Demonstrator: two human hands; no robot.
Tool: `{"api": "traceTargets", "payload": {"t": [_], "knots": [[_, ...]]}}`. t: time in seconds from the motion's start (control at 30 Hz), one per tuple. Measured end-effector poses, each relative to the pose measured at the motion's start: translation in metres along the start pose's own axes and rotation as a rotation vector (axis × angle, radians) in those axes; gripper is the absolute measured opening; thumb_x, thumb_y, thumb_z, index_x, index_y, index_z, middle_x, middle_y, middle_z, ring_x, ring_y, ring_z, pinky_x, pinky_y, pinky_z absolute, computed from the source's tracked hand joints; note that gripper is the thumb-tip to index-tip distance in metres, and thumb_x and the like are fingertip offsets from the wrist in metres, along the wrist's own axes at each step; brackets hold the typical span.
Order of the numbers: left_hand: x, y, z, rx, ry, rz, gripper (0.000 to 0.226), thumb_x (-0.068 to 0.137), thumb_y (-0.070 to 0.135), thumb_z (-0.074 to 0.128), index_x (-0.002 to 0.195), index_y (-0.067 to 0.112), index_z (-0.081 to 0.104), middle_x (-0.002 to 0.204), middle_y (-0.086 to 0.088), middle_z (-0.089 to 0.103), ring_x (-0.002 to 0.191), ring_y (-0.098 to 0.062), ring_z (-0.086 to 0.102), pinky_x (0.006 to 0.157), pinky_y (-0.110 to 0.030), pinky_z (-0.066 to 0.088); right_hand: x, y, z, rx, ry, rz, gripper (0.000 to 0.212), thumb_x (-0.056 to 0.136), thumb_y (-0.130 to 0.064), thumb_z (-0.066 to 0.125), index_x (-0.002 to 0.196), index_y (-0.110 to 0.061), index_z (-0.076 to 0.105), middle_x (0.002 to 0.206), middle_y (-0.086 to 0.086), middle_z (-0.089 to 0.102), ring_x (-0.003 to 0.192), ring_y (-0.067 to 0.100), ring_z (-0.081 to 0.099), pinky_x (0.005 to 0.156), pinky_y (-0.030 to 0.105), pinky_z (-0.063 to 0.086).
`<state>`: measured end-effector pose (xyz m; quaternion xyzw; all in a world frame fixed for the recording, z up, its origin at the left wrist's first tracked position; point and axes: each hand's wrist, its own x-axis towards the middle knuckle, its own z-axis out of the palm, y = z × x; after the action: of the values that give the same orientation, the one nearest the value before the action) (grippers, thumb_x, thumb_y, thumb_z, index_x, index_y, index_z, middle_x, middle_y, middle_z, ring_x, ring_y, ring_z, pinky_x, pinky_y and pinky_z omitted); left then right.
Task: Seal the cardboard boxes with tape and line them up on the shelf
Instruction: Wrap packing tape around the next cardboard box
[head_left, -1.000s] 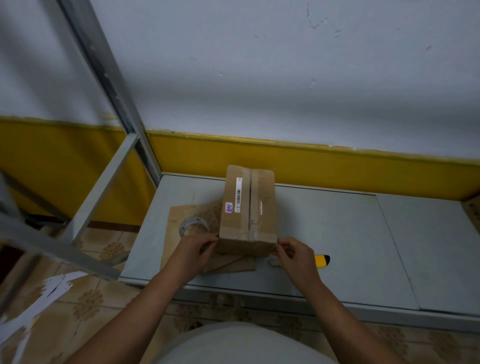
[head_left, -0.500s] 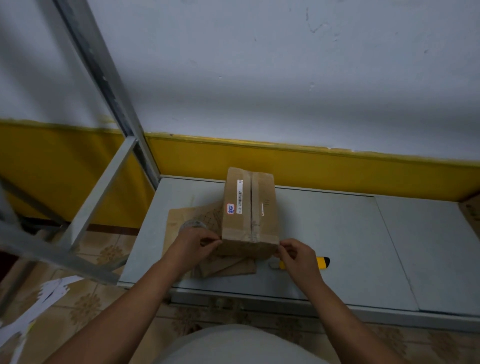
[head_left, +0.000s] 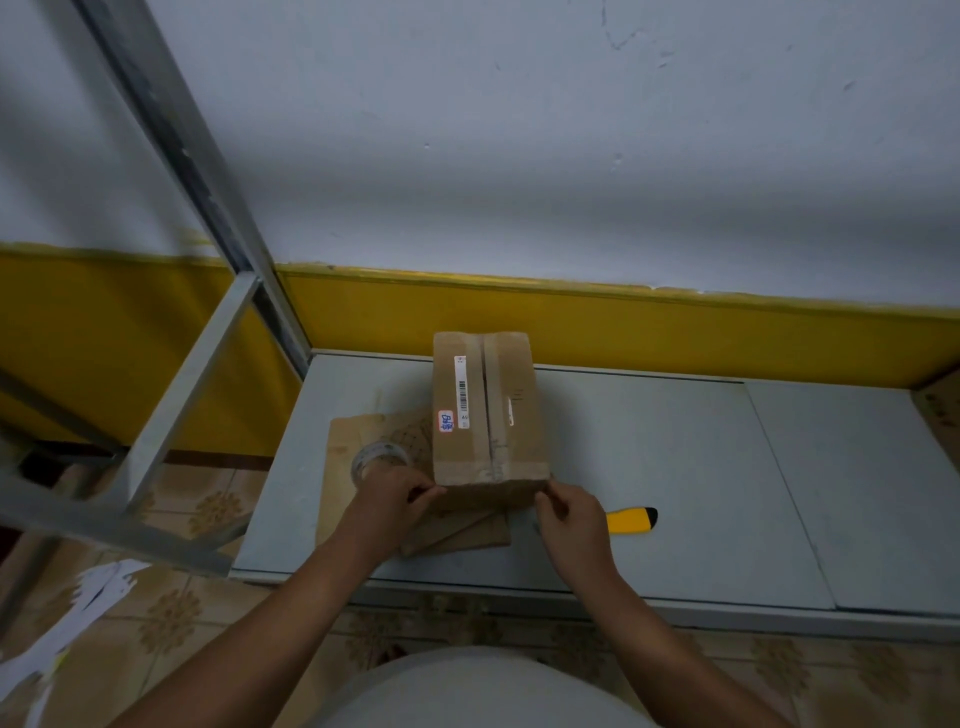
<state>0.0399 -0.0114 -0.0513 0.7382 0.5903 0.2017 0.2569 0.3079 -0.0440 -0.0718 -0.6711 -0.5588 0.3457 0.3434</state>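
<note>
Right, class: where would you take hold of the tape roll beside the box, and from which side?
Probably pinch the tape roll through its hole and outer wall, from above on its left: it lies flat on flattened cardboard, and the box crowds its right.

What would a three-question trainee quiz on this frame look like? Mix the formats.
1. True or false: the tape roll lies left of the cardboard box.
2. The yellow cutter lies: A) on the box, B) on the shelf by the right hand, C) under the box.
3. Fill in: the left hand and right hand grip the box's ___ end.
Key: 1 true; 2 B; 3 near.
</note>
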Motion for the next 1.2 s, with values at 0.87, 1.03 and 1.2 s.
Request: {"api": "traceTargets", "payload": {"t": [0.87, 1.03, 1.2], "knots": [[0.020, 0.077, 0.001, -0.838, 0.378, -0.418, 0.038, 0.100, 0.024, 0.071, 0.132, 0.042, 0.060, 0.109, 0.030, 0.062, 0.104, 0.007, 0.060, 0.082, -0.019, 0.052, -0.008, -0.039, -0.030, 0.232, -0.055, 0.039, 0.019, 0.086, -0.034, 0.081, 0.101, -0.022, 0.079, 0.090, -0.013, 0.078, 0.087, 0.005, 0.073, 0.079, 0.028, 0.060], [0.034, 0.066, -0.036, -0.726, 0.272, -0.333, 0.035, 0.101, 0.019, 0.067, 0.127, 0.042, 0.062, 0.113, 0.026, 0.062, 0.110, -0.003, 0.062, 0.088, -0.026, 0.056, 0.016, -0.052, -0.072, 0.237, 0.120, 0.060, 0.011, 0.095, -0.033, 0.071, 0.090, -0.026, 0.077, 0.082, -0.007, 0.076, 0.082, 0.007, 0.072, 0.076, 0.039, 0.061], [0.062, 0.057, -0.083, -0.736, 0.044, -0.201, 0.035, 0.100, 0.016, 0.070, 0.128, 0.037, 0.070, 0.120, 0.002, 0.070, 0.111, -0.025, 0.069, 0.087, -0.049, 0.062, 0.067, -0.060, -0.140, 0.294, 0.242, 0.219, 0.067, 0.082, -0.065, 0.075, 0.132, -0.021, 0.063, 0.122, 0.000, 0.067, 0.111, 0.017, 0.064, 0.092, 0.037, 0.053]]}}
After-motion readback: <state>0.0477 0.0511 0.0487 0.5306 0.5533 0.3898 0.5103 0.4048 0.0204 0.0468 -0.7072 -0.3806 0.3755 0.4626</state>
